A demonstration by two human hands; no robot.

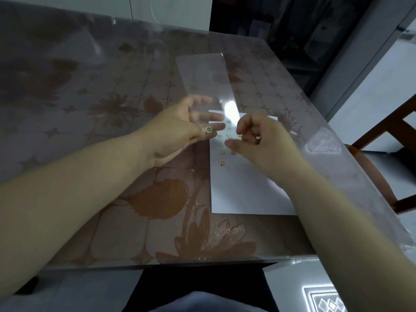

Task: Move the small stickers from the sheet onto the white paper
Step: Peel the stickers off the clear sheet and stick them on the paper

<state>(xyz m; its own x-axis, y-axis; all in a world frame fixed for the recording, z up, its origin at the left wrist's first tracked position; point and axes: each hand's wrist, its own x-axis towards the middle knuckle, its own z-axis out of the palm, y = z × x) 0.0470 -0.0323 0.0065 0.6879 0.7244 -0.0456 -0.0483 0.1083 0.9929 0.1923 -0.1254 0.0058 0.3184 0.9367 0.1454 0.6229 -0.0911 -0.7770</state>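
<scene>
Motion blur softens both hands. The left hand (177, 129) has its fingers straight and apart, smeared behind the near end of the clear, glossy sheet (202, 73). Its thumb tip meets one small sticker (208, 129), but whether it pins the sheet I cannot tell. The right hand (263, 140) has its fingers curled in with the thumb out, nothing visible in them, and it hides part of the white paper (243, 190). Several tiny yellow-green stickers (222, 164) lie on the paper, their designs unreadable. The table (90, 109) wears a shiny floral plastic cover. A wooden chair (382, 154) is cut off at right.
</scene>
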